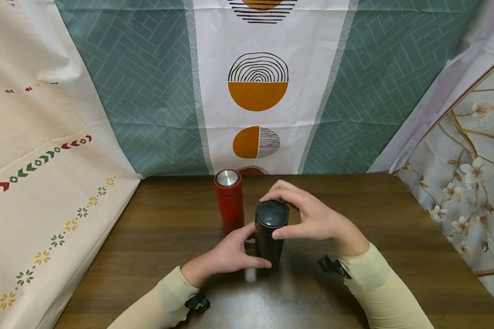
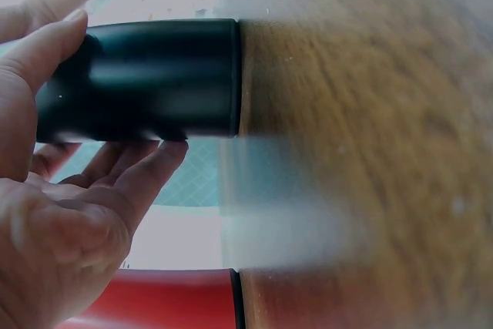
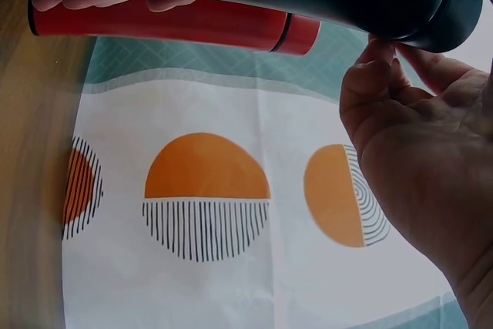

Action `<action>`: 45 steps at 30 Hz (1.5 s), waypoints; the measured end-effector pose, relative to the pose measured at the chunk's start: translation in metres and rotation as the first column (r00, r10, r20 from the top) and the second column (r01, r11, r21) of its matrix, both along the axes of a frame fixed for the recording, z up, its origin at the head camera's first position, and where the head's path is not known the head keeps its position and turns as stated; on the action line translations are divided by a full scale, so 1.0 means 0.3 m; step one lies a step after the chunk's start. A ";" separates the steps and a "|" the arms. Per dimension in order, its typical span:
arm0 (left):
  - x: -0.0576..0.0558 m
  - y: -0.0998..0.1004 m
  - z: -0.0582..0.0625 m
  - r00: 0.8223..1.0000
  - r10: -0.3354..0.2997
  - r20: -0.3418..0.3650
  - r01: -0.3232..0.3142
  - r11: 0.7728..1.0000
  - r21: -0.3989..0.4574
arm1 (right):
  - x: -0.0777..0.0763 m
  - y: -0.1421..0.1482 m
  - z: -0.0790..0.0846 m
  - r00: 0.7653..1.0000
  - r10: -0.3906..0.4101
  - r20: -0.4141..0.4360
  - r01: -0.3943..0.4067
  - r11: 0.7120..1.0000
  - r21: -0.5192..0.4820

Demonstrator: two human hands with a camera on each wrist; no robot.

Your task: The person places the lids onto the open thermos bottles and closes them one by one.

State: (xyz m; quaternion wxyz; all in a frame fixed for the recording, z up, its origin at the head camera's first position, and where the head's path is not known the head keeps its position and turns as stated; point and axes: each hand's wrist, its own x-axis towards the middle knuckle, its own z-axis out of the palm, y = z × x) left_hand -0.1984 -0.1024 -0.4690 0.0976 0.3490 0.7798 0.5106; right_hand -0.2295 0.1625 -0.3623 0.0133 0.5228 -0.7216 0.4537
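A black thermos flask [image 1: 268, 246] stands upright on the wooden table. My left hand [image 1: 231, 254] holds it low on the body, thumb on the near side and fingers around the far side. In the left wrist view, the left hand [image 2: 73, 221] has its thumb and fingertips against the black flask [image 2: 162, 82]. Up at the dark lid [image 1: 272, 214], my right hand [image 1: 313, 218] grips the rim between thumb and fingers. The right wrist view has the right hand [image 3: 420, 136] at the lid end, some fingertips hidden behind it.
Just behind and left of the black flask stands a red thermos flask [image 1: 230, 208] with a silver-topped lid, close to the left hand. The brown table [image 1: 164, 219] ends at a patterned cloth [image 1: 255, 91] at the back. More cloths hang on both sides.
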 end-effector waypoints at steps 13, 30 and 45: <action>0.001 -0.001 -0.004 1.000 -0.008 -0.005 0.008 1.000 0.003 | 0.008 -0.007 0.001 0.995 -0.076 -0.060 0.078 0.997 0.030; 0.002 0.000 -0.005 0.999 -0.022 -0.025 0.023 1.000 0.005 | 0.019 -0.012 0.000 0.986 -0.133 -0.099 0.138 0.990 0.040; 0.002 -0.001 -0.003 1.000 -0.007 -0.004 0.007 1.000 -0.007 | 0.015 -0.004 -0.006 0.996 0.020 -0.085 -0.016 0.998 0.055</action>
